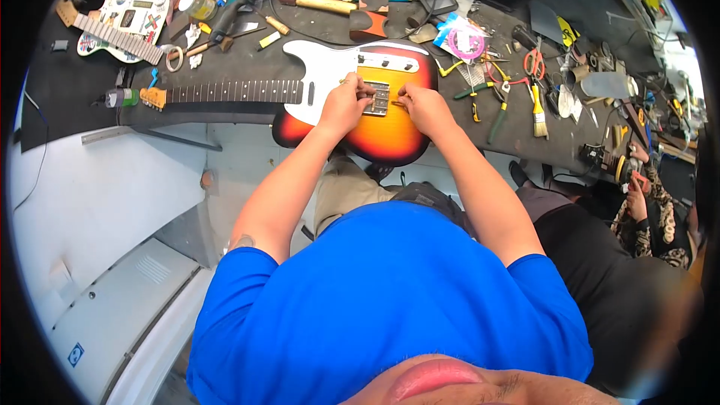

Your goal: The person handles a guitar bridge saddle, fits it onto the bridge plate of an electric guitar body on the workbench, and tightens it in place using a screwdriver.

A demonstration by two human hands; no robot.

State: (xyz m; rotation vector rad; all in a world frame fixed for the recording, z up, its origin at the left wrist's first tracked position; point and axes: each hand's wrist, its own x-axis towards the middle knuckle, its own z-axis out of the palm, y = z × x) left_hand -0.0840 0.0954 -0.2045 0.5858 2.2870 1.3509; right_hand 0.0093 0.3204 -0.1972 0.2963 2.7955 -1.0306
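A sunburst electric guitar [405, 135] with a white pickguard [324, 67] lies on its back at the bench's front edge, neck to the left. Across its metal bridge [380, 97] my two hands face each other. My left hand [346, 107] is closed in a pinch at the bridge's left side, over the pickguard's edge. At the bridge's right end my right hand [424, 109] pinches too, thumb and forefinger together. Whatever is between the fingers of either hand is too small to make out. The control plate [388, 60] with its knobs sits just beyond the bridge.
A stickered guitar body with a neck [127, 22] lies at far left. Behind are a cordless drill [232, 11], a hammer [322, 4] and a sanding block [368, 24]. Pliers [498, 114], red scissors [534, 64] and a brush [539, 116] lie right. Another person's hands [637, 195] hold something at far right.
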